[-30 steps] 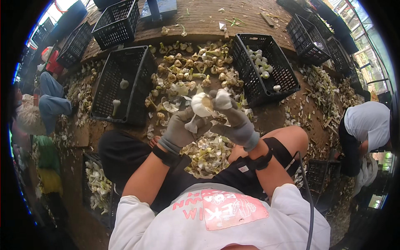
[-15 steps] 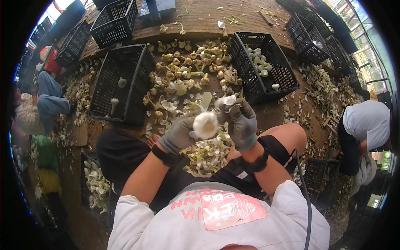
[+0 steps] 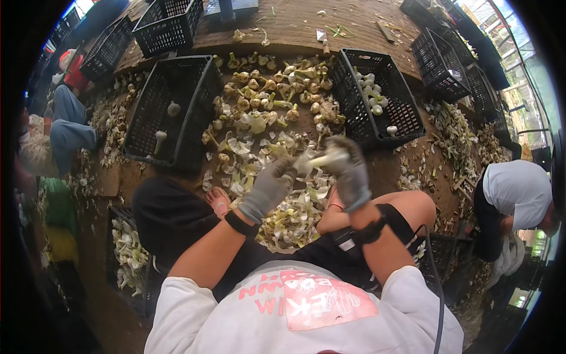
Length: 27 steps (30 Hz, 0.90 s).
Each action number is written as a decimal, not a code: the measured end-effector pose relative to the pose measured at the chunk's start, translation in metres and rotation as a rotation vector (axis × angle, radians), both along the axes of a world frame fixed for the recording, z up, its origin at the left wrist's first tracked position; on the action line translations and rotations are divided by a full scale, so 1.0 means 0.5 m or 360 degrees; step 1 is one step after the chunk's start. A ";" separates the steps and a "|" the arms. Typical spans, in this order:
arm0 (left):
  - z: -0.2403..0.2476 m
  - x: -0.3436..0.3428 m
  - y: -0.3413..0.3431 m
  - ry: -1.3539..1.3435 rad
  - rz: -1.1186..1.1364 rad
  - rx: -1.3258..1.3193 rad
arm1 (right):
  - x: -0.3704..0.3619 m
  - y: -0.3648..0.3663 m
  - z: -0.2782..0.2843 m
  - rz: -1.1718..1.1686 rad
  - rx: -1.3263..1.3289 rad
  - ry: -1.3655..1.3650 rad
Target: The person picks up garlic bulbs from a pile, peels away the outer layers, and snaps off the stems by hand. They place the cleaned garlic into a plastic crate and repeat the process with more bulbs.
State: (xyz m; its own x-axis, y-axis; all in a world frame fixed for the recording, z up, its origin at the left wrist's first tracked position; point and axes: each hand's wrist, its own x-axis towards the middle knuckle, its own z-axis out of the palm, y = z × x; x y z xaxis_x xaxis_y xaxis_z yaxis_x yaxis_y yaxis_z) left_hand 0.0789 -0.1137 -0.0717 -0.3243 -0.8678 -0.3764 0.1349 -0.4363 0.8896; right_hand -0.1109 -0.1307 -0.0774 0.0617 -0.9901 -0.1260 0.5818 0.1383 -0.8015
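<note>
Both my hands wear grey gloves and meet above the peel heap between my legs. My right hand point(image 3: 350, 177) is closed around a pale garlic bulb point(image 3: 333, 156), its stem pointing left. At the stem end my left hand point(image 3: 270, 187) pinches with closed fingers; motion smears the fingertips there. Loose garlic skins point(image 3: 289, 218) lie below my hands. Just beyond, many untrimmed garlic bulbs point(image 3: 271, 88) with brownish skins and stems spread over the ground.
A black crate point(image 3: 194, 112) at left holds two bulbs. Another black crate point(image 3: 383, 115) at right holds several white bulbs. Beside my left knee stands a crate of garlic point(image 3: 131, 251). A small scraper-like tool point(image 3: 322, 36) lies ahead. People sit at left and right point(image 3: 513, 194).
The garlic bulb has tipped from root end facing me to lying sideways, and shifted right into my right hand. My left hand has moved slightly right. The view has shifted slightly.
</note>
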 end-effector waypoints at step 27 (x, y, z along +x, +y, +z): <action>-0.052 -0.016 0.073 -0.1434 -0.2034 -0.0411 | 0.265 -0.217 -0.553 0.1266 -0.0356 0.2182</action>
